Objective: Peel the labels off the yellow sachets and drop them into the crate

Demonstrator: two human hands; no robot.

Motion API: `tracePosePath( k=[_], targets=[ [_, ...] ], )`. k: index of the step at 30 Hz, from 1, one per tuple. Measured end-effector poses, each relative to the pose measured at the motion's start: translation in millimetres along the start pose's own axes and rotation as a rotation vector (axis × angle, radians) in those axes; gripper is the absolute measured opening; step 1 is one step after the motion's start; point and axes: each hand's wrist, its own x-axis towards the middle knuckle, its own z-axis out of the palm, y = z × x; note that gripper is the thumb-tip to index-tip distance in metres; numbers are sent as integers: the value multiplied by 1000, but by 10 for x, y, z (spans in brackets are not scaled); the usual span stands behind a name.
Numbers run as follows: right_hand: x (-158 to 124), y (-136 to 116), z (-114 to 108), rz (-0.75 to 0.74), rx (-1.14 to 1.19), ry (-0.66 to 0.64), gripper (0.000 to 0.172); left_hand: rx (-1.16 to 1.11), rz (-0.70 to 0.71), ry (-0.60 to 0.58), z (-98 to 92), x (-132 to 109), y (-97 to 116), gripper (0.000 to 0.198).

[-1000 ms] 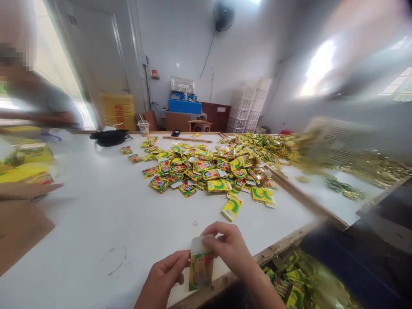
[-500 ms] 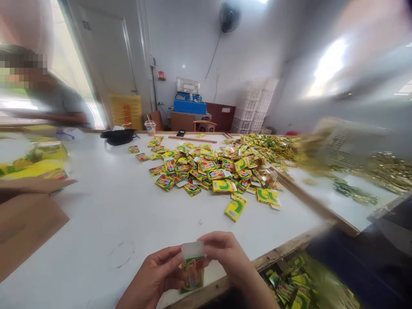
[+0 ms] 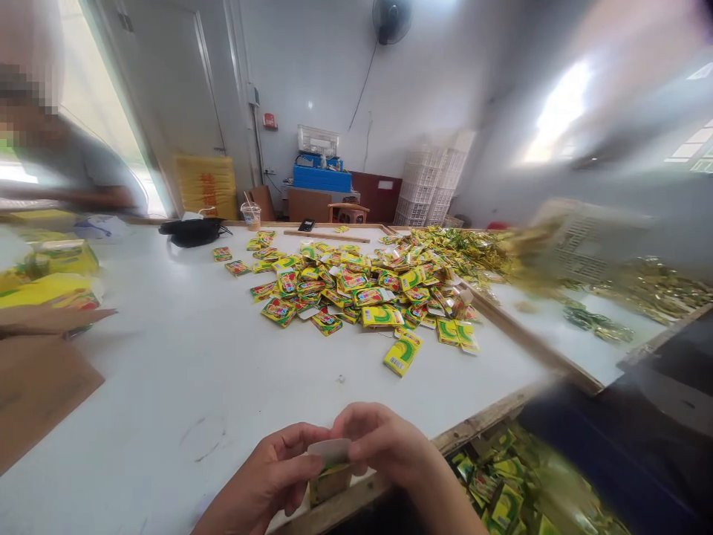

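The left hand (image 3: 272, 475) and right hand (image 3: 384, 446) pinch one packet (image 3: 330, 475) between them. It now sits lower at the tabletop's (image 3: 183, 357) near edge, more hidden by the fingers.

My left hand (image 3: 272, 475) and right hand (image 3: 384, 446) meet low before me, fingers curled inward, thumbs and forefingers pinched tight, both wrists angled inward.

white walls, wall fan (image 3: 390, 19) up high, stacked white crates (image 3: 431, 182) by back wall, bright doorway (image 3: 94, 141) left, white bench (image 3: 167, 357).
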Motion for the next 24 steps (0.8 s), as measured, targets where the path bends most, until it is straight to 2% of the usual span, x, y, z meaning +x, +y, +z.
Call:
tracePosePath(
  k=[3,8,11,13,15,19,22,24],
  targets=[
    [-65,58,-10,-58,32,28,32,-3,0,31,-2,3,-89,27],
    [-92,123,54,-101,29,130,33,83,88,157,53,28,-182,34],
    [-33,91,169,-79,-118,244,24,86,77,176,87,52,-176,40],
    [21,67,238,-147,-274,384,17,48,96,179,85,86,-168,37],
    [65,54,276,-254,-387,465,19,1,173,234,59,136,-178,33],
    [92,47,269,-336,-431,420,25,38,363,392,-7,217,-245,30],
    [85,50,235,-321,-397,442,30,119,440,401,-3,219,-275,29],
    [89,66,206,-300,-361,466,31,124,414,398,23,212,-270,33]
  ],
)
